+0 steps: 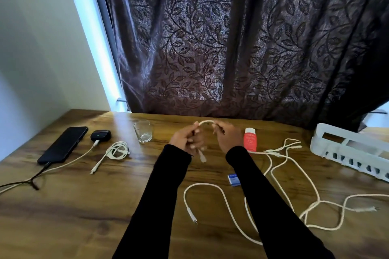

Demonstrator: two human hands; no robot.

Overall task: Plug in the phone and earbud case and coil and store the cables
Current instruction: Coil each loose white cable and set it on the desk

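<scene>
The white cable (207,122) arches above the wooden table (84,206) between both hands: the left hand (185,140) curls its fingers round one stretch, a blurred plug dangling below, and the right hand (228,135) pinches the other (its fingertips are smeared by motion). More white cable trails behind the right sleeve. At far left lie the phone (63,145) and earbud case (100,135), both plugged in, beside a coiled cable (117,150). The white basket (353,149) is cut off at right.
</scene>
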